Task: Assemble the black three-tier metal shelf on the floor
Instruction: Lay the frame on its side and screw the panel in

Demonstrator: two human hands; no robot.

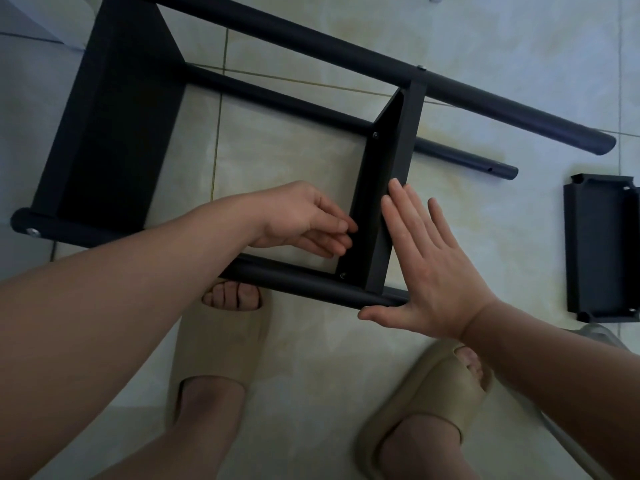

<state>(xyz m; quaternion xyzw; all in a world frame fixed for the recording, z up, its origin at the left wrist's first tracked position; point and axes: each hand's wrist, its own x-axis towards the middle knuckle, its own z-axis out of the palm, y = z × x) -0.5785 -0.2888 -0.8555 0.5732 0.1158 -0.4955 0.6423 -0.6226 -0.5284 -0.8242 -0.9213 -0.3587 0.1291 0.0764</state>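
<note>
Our black shelf [114,133] lies on the floor [311,358]. Our flat right hand [426,271] presses its middle tray [388,188] and must hold it straight. Our left hand [304,220] curls inside; we cannot tell if it holds anything.

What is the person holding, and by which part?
Nothing is clearly gripped. The right hand presses flat on the outer face of the middle shelf panel; the left hand touches its inner face with curled fingers; whether it pinches anything cannot be told.
</note>
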